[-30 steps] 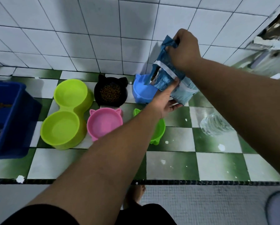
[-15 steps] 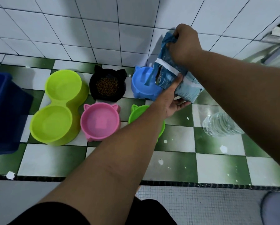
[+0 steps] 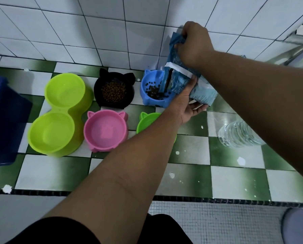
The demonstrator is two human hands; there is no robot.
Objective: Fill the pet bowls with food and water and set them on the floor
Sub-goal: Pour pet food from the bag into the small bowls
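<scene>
A blue pet-food bag (image 3: 178, 80) is tipped mouth-down over the blue cat-eared bowl (image 3: 151, 95), and dark kibble lies in that bowl. My right hand (image 3: 193, 44) grips the bag's raised bottom end. My left hand (image 3: 185, 103) supports the bag from below with its fingers wrapped round it near the mouth. The black cat-eared bowl (image 3: 114, 90) holds brown kibble. The pink bowl (image 3: 105, 131), the lime double bowl (image 3: 59, 113) and the green bowl (image 3: 147, 120), partly hidden by my left forearm, show no food.
A clear water bottle (image 3: 238, 136) lies on the green-and-white checked floor at the right, partly under my right arm. A dark blue crate (image 3: 4, 120) stands at the left edge. A white tiled wall rises just behind the bowls.
The bag has tipped further over the blue bowl and kibble has poured into it. The view has shifted slightly right and down.
</scene>
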